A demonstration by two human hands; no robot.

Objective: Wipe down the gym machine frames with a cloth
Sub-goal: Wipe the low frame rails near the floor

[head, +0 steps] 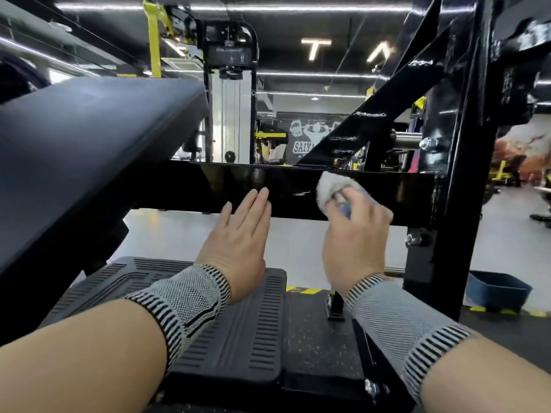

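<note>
A glossy black horizontal frame bar (pixel 185 189) of the gym machine runs across the middle of the view. My right hand (pixel 354 234) grips a bunched white cloth (pixel 329 187) and presses it against the bar's front face, right of centre. My left hand (pixel 241 239) is flat with straight fingers, its fingertips touching the bar just left of the cloth. Both wrists wear striped grey knit wrist sleeves.
A large black padded bench (pixel 89 150) slants across the left. A diagonal black strut (pixel 366 120) and a thick upright post (pixel 456 180) stand on the right. Below lies a ribbed black footplate (pixel 238 323). A dark blue bin (pixel 498 289) sits on the floor at right.
</note>
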